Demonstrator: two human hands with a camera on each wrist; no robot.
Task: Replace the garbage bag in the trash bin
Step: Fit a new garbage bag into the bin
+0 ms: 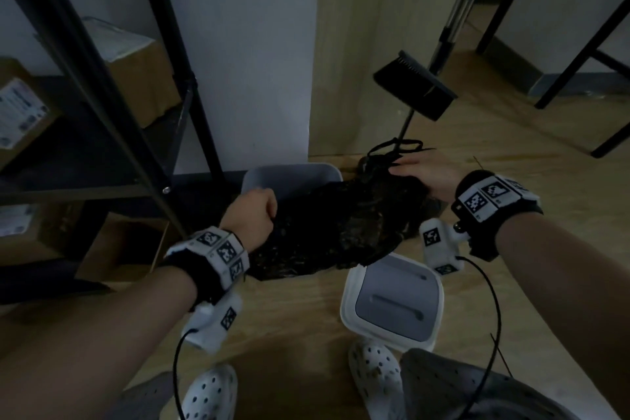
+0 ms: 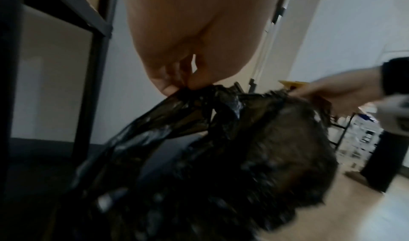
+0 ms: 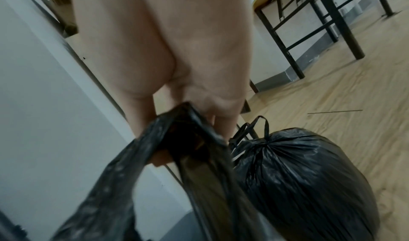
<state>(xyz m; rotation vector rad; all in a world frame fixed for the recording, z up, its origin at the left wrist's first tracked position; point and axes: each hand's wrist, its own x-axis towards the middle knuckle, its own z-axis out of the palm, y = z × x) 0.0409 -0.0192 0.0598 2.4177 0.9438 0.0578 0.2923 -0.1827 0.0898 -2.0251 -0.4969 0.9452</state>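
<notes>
An empty black garbage bag (image 1: 341,228) is stretched between my two hands above the open grey trash bin (image 1: 289,177). My left hand (image 1: 255,215) pinches the bag's left edge; the left wrist view shows the fingertips (image 2: 175,85) squeezed on the crumpled black plastic (image 2: 221,157). My right hand (image 1: 419,174) grips the other edge, and in the right wrist view its fingers (image 3: 212,115) curl round the bag's rim (image 3: 183,139). A full, tied black bag (image 3: 298,174) sits on the floor just beyond my right hand, its handles (image 1: 395,147) sticking up.
The bin's white and grey lid (image 1: 392,300) lies on the wooden floor by my right foot. A black metal shelf (image 1: 102,112) with cardboard boxes stands at the left. A broom and dustpan (image 1: 416,85) lean behind the bin. Table legs (image 1: 579,61) stand at the right.
</notes>
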